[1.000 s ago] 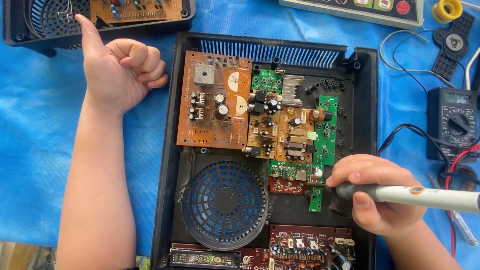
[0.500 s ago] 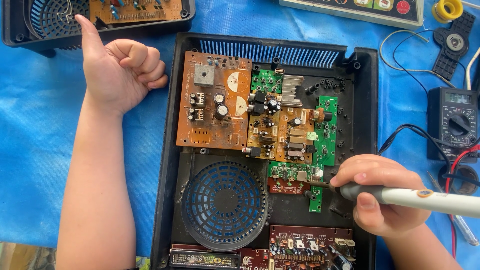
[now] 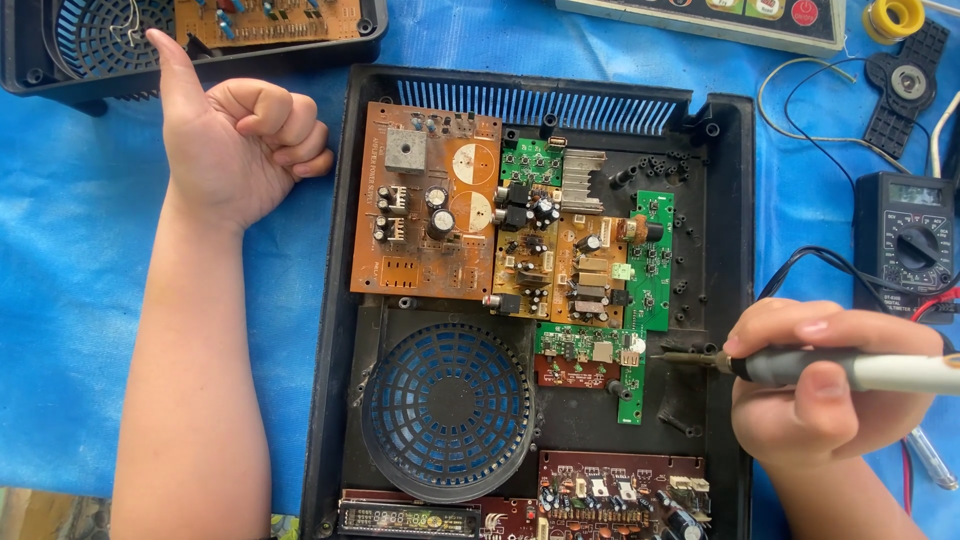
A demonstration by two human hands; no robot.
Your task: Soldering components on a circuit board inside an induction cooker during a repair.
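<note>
Firmly, right hand grips slim soldering iron.

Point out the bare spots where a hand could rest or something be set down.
Free: blue sheet left of the left hand's forearm; the strip between forearm and black casing. Crowded: the casing's circuit boards, and the multimeter side by the right hand.

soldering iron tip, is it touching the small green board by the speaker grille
Cannot tell. In the head view the soldering iron tip ends right at the green board's edge, and no clear gap or contact shows from above.
</note>
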